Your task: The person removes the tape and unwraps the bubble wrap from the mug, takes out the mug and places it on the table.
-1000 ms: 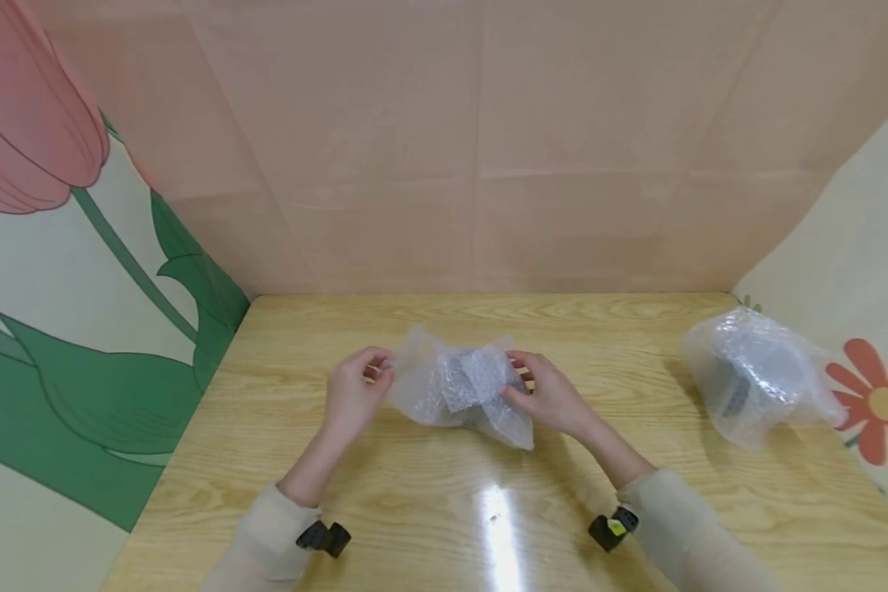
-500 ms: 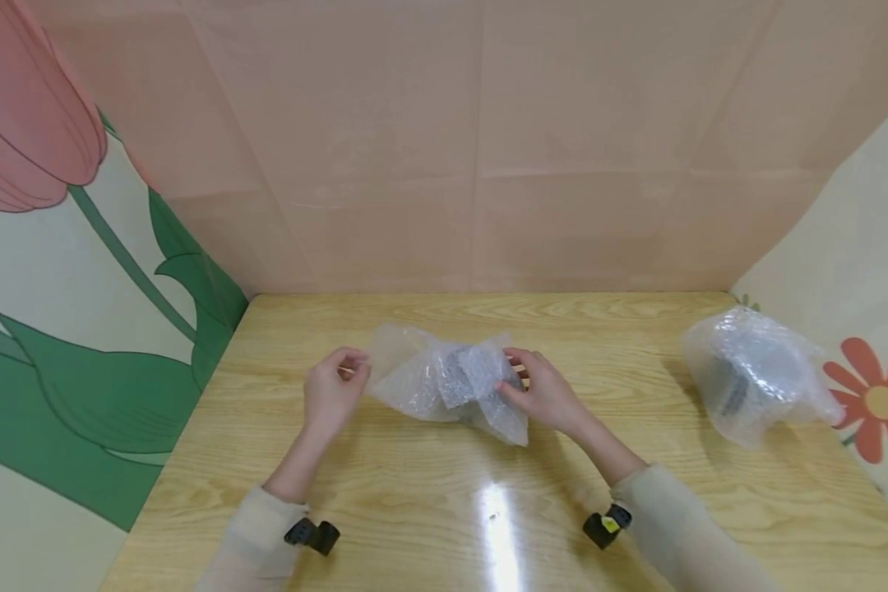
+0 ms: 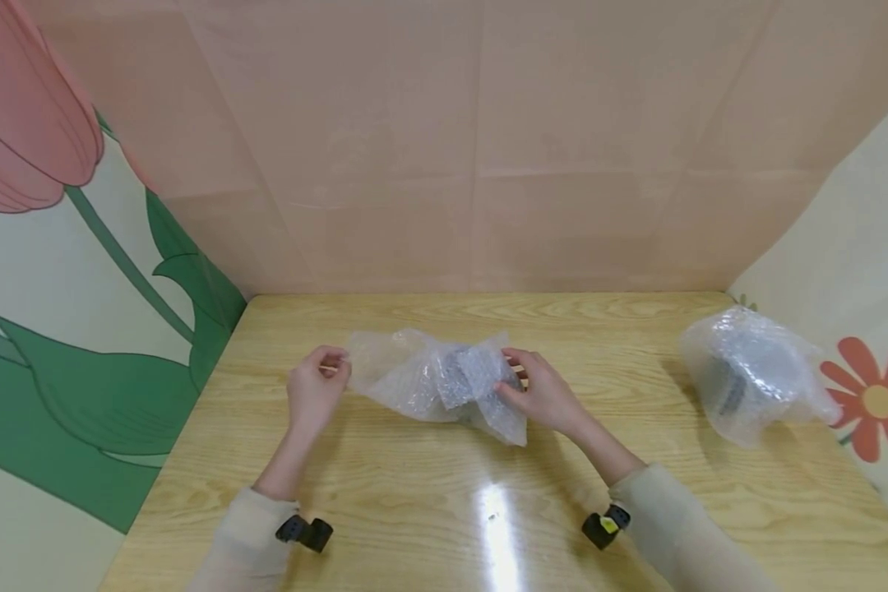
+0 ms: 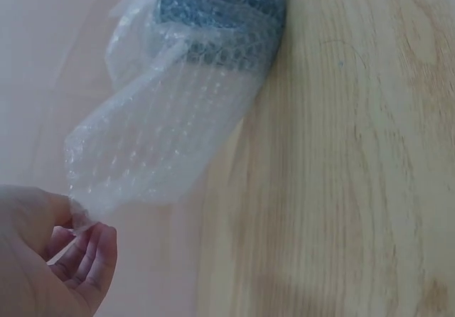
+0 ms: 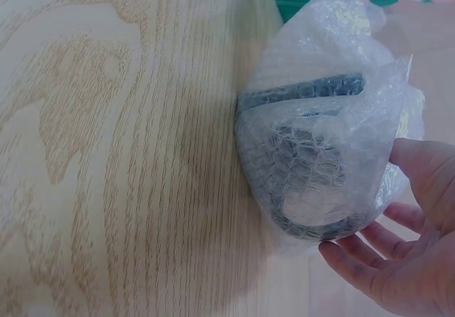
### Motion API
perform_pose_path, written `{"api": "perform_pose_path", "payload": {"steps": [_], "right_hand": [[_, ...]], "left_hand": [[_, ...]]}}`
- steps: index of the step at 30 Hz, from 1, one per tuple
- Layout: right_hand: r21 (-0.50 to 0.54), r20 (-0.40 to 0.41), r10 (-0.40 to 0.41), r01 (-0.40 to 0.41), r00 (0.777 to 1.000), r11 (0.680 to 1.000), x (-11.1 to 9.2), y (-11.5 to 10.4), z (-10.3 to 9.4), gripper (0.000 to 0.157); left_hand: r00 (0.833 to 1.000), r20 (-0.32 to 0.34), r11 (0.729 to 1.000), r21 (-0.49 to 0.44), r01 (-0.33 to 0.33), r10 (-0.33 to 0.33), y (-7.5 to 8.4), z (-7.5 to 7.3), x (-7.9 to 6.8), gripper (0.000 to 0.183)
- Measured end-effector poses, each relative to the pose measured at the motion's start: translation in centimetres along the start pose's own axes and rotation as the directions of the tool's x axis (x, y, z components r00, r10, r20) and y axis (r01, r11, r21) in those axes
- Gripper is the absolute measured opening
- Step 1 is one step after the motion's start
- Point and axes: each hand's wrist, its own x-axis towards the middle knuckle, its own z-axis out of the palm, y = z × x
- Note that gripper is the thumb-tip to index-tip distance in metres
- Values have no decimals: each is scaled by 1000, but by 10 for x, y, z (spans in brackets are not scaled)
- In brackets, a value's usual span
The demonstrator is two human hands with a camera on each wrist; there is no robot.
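A sheet of bubble wrap (image 3: 407, 382) lies around a dark object (image 5: 306, 153) in the middle of the table. The object's kind is blurred by the wrap; a dark curved rim shows at one end in the right wrist view. My left hand (image 3: 316, 386) pinches the loose left corner of the wrap, drawn out as a flap (image 4: 156, 146) to the left. At the other end, my right hand (image 3: 543, 390) holds the wrapped bundle, thumb on the near side and fingers on the far side (image 5: 419, 224).
A second bubble-wrapped bundle (image 3: 758, 374) with something dark inside stands at the table's right edge. Behind the wooden table (image 3: 414, 510) rises a pink cloth backdrop (image 3: 474, 164). Flower-printed panels (image 3: 118, 395) border the left and right sides.
My left hand has moved to the left with the wrap's corner, stretching the flap out further. My right hand has stayed nearly still on the bundle.
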Motion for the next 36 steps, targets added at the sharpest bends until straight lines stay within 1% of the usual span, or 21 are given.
{"api": "perform_pose_path", "payload": {"steps": [3,11,15,18,24,28,32,36], "right_hand": [[2,-2,2,-2,1000,1000,0,-1,0,57],[-4,-8,3,-3,1000,1000,0,-2,0,57],[-13,-10,4,-4,1000,1000,1,-2,1,57],[-22,-10,8,-8,1000,1000,1,-2,1,57],[-29,-11,11,-11,1000,1000,1,-3,1,57],[-28,-17,14,-14,1000,1000,2,-1,1,57],[-32,-29,-1,0,1000,999,1,2,2,56],[-33,-33,-9,8,999,999,1,2,3,56]], "left_hand": [[1000,-5,1000,-2,25,-25,-4,-1,0,11],[993,17,991,66,119,-121,-22,-1,-1,13],[988,29,987,63,151,-153,-32,-1,-1,14],[983,29,981,69,179,-181,-35,-3,-2,15],[978,2,972,111,206,-207,-42,-3,-1,15],[974,-17,965,130,228,-227,-46,-3,0,20],[966,-5,958,128,257,-259,-49,-5,0,27],[962,18,955,127,270,-274,-52,-7,-1,32]]}}
